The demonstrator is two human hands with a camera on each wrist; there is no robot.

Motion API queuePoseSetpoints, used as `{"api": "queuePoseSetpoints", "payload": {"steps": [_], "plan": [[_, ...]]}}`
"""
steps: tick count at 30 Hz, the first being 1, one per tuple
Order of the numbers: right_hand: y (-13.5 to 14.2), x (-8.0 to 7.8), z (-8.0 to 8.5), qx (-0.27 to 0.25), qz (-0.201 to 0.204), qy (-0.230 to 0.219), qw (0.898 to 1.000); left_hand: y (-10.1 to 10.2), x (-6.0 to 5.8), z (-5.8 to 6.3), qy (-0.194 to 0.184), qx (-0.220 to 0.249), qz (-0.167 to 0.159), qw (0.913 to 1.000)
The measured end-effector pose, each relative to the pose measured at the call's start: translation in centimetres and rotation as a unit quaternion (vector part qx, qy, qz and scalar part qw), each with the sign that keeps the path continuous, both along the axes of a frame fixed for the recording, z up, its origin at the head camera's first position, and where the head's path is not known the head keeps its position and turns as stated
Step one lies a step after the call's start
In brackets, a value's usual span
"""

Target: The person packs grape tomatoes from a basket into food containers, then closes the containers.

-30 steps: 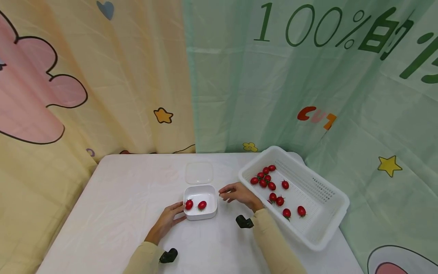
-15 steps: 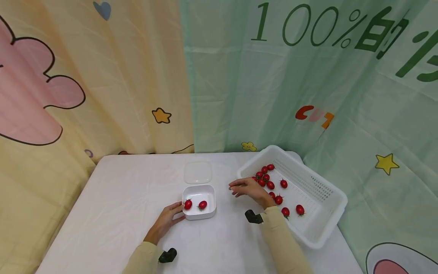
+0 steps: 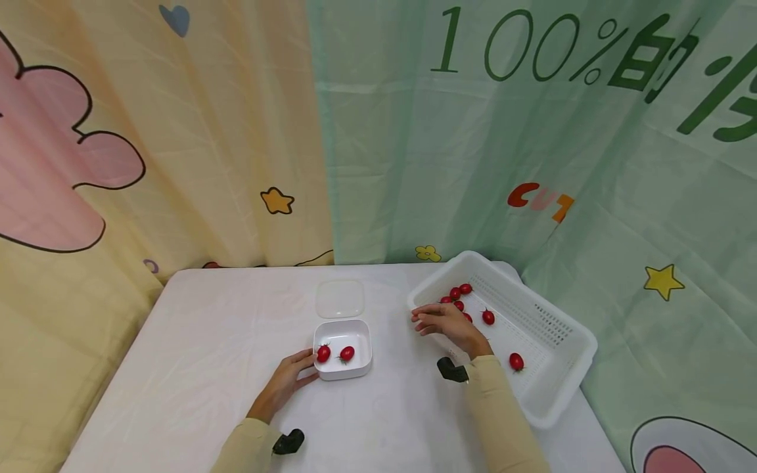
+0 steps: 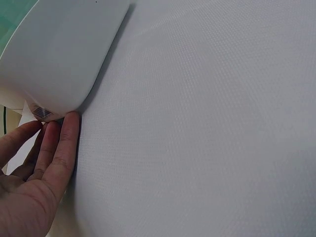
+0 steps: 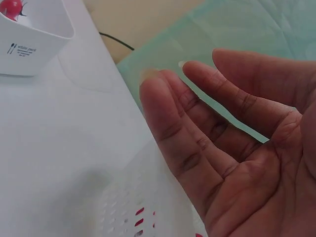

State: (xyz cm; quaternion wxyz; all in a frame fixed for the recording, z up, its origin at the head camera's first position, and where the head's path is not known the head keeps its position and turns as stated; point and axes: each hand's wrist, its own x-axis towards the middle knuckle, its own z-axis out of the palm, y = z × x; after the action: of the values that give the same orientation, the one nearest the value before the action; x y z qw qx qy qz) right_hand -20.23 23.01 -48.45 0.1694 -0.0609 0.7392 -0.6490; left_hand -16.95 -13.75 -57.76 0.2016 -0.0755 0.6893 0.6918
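On the table stands a small white box (image 3: 350, 376) with two cherry tomatoes, one at its left (image 3: 323, 353) and one near its middle (image 3: 346, 354). My left hand (image 3: 285, 382) touches the box's left side; in the left wrist view its outstretched fingers (image 4: 63, 153) meet the box's lower edge (image 4: 59, 64). Over the near-left rim of a white perforated basket (image 3: 562, 348), my right hand (image 3: 452, 326) holds nothing, its fingers (image 5: 168, 123) loosely bent. Several cherry tomatoes (image 3: 487, 317) lie in the basket, some hidden behind the hand.
A translucent lid (image 3: 340, 299) lies flat behind the small box. The white-covered table (image 3: 207, 341) ends at printed curtains (image 3: 390, 164) behind and at the sides. Black wrist mounts (image 3: 288, 442) project from both sleeves.
My right hand has moved right, from beside the small box to over the basket's rim. The left hand stays against the box. The head view has shifted slightly.
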Motion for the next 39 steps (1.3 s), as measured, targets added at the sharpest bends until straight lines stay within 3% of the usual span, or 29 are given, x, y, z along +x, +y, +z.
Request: {"api": "queuePoseSetpoints", "payload": {"steps": [19,26,39], "plan": [[4.1,-0.3,-0.1,0.035,-0.053,-0.021,0.998,0.1,0.0,0.1,-0.002,-0.001,0.002,1.0000],[5.6,-0.6,-0.4,0.073,-0.037,-0.035,0.996,0.1,0.1,0.1,-0.002,-0.007,0.005,1.0000],[7.4,-1.1,-0.9,0.123,-0.014,-0.107,0.986,0.0,0.1,0.1,0.000,-0.004,0.001,1.0000]]}}
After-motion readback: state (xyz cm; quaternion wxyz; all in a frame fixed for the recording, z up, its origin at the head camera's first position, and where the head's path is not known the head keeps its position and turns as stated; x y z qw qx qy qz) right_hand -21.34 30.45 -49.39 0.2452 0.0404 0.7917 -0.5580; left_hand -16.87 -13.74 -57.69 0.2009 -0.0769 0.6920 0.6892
